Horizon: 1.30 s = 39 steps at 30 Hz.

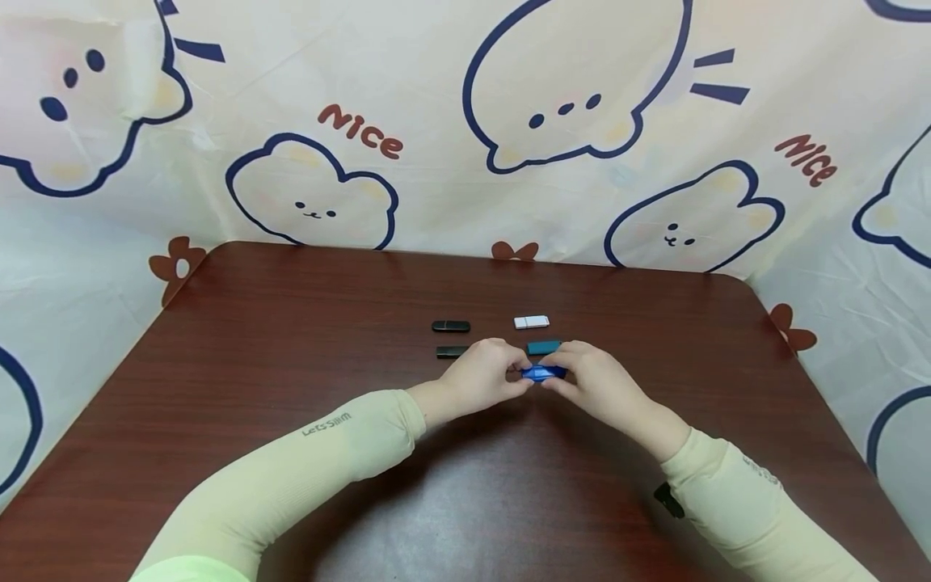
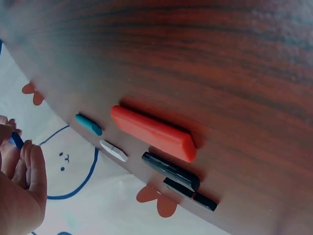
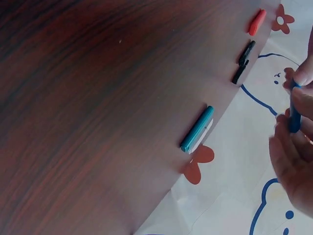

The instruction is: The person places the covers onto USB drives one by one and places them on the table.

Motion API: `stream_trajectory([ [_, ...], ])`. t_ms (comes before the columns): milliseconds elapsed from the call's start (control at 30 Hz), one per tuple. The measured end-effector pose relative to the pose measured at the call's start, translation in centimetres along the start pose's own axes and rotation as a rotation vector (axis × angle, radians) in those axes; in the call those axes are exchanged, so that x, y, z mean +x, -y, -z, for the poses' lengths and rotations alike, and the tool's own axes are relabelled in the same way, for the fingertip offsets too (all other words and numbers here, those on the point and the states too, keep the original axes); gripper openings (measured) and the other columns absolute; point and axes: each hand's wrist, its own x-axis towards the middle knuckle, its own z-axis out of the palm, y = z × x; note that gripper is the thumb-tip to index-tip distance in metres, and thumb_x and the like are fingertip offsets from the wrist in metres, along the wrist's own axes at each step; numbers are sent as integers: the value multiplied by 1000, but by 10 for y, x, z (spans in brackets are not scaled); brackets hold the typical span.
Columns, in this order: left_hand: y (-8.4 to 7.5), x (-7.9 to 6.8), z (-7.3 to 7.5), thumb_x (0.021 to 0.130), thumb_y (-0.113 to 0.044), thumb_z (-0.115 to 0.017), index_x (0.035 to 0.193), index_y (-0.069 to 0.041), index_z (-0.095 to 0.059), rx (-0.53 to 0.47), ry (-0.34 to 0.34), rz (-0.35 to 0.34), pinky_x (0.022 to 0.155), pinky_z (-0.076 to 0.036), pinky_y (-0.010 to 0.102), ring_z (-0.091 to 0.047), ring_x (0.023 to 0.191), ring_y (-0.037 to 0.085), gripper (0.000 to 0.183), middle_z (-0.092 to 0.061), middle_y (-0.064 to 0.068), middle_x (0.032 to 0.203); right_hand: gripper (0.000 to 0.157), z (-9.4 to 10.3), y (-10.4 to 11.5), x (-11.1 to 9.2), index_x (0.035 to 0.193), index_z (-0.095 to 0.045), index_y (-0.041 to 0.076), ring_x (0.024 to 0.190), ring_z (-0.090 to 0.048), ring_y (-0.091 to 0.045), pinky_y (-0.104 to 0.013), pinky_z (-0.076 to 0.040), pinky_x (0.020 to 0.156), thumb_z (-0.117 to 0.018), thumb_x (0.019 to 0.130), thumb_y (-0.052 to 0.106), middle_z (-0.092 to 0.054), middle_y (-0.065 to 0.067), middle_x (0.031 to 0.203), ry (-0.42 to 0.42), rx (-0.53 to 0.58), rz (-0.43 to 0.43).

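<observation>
Both hands meet on a small blue USB stick (image 1: 543, 373) held over the table. My left hand (image 1: 489, 373) pinches its left end between thumb and fingers. Its right end is gripped by my right hand (image 1: 598, 380). Just beyond the fingers lies a teal USB stick (image 1: 544, 347), with a white one (image 1: 532, 322) behind it. Two black sticks rest farther left, one (image 1: 451, 326) behind the other (image 1: 451, 352), whose right end the left hand covers. A red stick (image 2: 154, 132) shows in the left wrist view; in the head view it is hidden.
The dark brown wooden table (image 1: 327, 323) has rounded far corners. A pale cartoon-printed cloth (image 1: 436, 194) hangs along its back and sides. Pale sleeves cover both forearms, and a small dark object (image 1: 669, 500) sits at the right sleeve.
</observation>
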Motion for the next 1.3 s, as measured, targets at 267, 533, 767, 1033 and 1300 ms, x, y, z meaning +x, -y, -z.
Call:
stream_trajectory([
  [267, 1, 0, 1, 83, -20, -70, 87, -9, -71, 9, -5, 2, 65, -46, 16, -57, 73, 9, 11, -70, 0, 80, 23, -4, 3, 3, 95, -72, 5, 86, -57, -15, -29, -53, 68, -78, 75, 16, -65, -2, 91, -43, -132, 76],
  [533, 3, -3, 1, 83, -20, -71, 89, -9, -70, -3, 10, 14, 68, -48, 18, -60, 77, 10, 12, -70, 0, 83, 23, -5, 6, 4, 97, -71, 6, 74, -61, -11, -29, -54, 67, -77, 76, 15, -64, -3, 91, -2, -97, 51],
  [767, 10, -12, 7, 83, -24, -71, 96, -9, -70, 14, -14, 63, 78, -52, 25, -62, 90, 14, 20, -70, 1, 94, 22, -8, -2, 3, 97, -71, 4, 72, -59, -12, -28, -52, 65, -76, 77, 13, -63, -4, 89, 65, -76, -20],
  [1033, 22, -25, 15, 85, -23, -68, 90, -11, -69, 25, -89, 134, 78, -51, 27, -61, 86, 13, 14, -69, -1, 88, 19, -14, -18, 3, 96, -72, 6, 70, -57, -11, -29, -52, 64, -74, 78, 14, -64, -4, 88, 151, -142, -50],
  [1300, 25, -33, 22, 84, -21, -68, 89, -9, -70, 35, -103, 154, 78, -51, 28, -62, 86, 15, 13, -70, 0, 87, 18, -20, -27, 4, 96, -72, 5, 73, -59, -12, -31, -53, 66, -73, 79, 12, -64, -4, 87, 202, -153, -74],
])
